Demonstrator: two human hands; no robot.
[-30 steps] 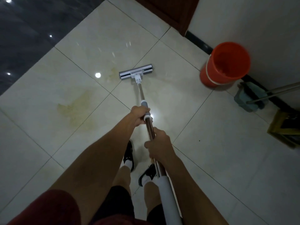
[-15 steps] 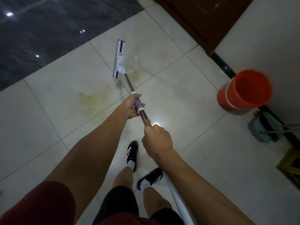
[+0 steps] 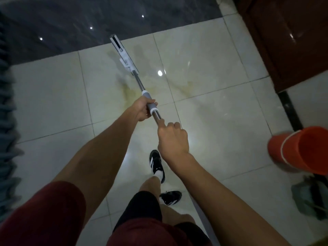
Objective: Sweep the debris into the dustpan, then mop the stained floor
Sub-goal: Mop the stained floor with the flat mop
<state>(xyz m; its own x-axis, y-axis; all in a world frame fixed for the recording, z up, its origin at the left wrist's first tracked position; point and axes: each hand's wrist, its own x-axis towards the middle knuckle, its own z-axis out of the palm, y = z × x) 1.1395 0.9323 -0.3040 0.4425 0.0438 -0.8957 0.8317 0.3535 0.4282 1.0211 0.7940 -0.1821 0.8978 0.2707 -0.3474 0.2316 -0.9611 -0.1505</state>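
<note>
Within the last second I swung the mop head from across the stain to lengthwise, and it reached the far edge of the pale tiles, at the dark floor. My left hand grasped the grey grip, my right hand was clenched around the pole. The yellow stain remained near the pole, so mopping was not finished.

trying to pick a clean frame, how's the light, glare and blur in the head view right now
Head view: dim overall; a bright lamp glare spot on the glossy tiles right of the mop head, smaller glints on the dark floor; motion blur smears the orange bucket and left edge; wide-angle bending at the borders; both hands stay fairly sharp.
</note>
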